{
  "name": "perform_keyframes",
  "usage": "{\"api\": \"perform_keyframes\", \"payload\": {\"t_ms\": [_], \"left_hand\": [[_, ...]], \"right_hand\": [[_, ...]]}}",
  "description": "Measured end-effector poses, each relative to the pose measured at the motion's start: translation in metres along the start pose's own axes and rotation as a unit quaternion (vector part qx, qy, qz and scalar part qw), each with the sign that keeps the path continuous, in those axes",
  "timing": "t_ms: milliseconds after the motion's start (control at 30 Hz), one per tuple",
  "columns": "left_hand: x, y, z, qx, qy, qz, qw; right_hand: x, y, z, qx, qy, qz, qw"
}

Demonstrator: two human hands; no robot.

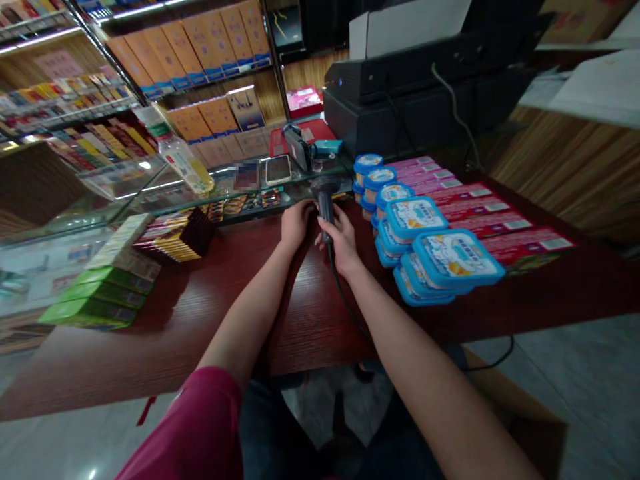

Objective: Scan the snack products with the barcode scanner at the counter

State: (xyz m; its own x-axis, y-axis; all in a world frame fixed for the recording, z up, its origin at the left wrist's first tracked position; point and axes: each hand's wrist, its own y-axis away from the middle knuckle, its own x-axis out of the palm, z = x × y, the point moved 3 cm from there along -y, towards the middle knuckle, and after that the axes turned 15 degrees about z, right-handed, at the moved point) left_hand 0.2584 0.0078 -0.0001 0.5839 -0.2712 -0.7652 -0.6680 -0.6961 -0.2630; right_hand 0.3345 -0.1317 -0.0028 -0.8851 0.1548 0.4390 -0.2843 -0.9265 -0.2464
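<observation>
My right hand (343,240) is wrapped round the handle of a black barcode scanner (326,203), whose head points toward the back of the counter. From the handle's lower end a black cable (345,300) runs down over the counter's front edge. Just left of the scanner, my left hand (296,223) rests by the rear edge of the dark red wooden counter (225,320), its fingers bent in toward the scanner. Whatever those fingers may hold is hidden. Stacked blue-lidded tubs (457,257) stand to the right of my right hand.
Red and pink packs (500,220) lie in a row beyond the tubs. Green boxes (100,297) and a stack of thin packs (175,233) sit at left. Behind are a glass case with a bottle (183,160), a phone (278,170) and a black machine (400,107).
</observation>
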Motion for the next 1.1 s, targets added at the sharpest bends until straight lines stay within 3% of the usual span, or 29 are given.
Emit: {"api": "perform_keyframes", "payload": {"t_ms": [133,300,433,533,667,867,933,1033,1100], "left_hand": [[-0.021,0.029,0.020,-0.062,0.129,-0.072,0.987],[-0.059,0.089,0.060,-0.130,0.361,-0.046,0.922],[-0.091,0.137,0.079,-0.148,0.398,-0.055,0.904],[-0.102,0.157,0.084,-0.163,0.426,-0.061,0.888],[-0.102,0.160,0.079,-0.158,0.453,-0.057,0.875],[-0.097,0.156,0.078,-0.151,0.426,-0.051,0.890],[-0.101,0.156,0.078,-0.148,0.381,-0.070,0.910],[-0.123,0.162,0.073,-0.087,0.206,-0.171,0.959],[-0.144,0.173,0.069,-0.034,0.070,-0.250,0.965]], "right_hand": [[0.007,0.006,0.008,-0.002,-0.001,0.053,0.999],[0.025,0.019,0.009,0.067,-0.015,0.206,0.976],[0.044,0.035,0.007,0.121,-0.028,0.305,0.944],[0.054,0.043,0.006,0.135,-0.041,0.332,0.933],[0.057,0.045,0.007,0.153,-0.035,0.319,0.935],[0.057,0.045,0.009,0.166,-0.022,0.304,0.938],[0.056,0.045,0.009,0.168,-0.022,0.300,0.939],[0.054,0.045,0.009,0.170,-0.026,0.292,0.941],[0.052,0.044,0.010,0.170,-0.033,0.286,0.942]]}}
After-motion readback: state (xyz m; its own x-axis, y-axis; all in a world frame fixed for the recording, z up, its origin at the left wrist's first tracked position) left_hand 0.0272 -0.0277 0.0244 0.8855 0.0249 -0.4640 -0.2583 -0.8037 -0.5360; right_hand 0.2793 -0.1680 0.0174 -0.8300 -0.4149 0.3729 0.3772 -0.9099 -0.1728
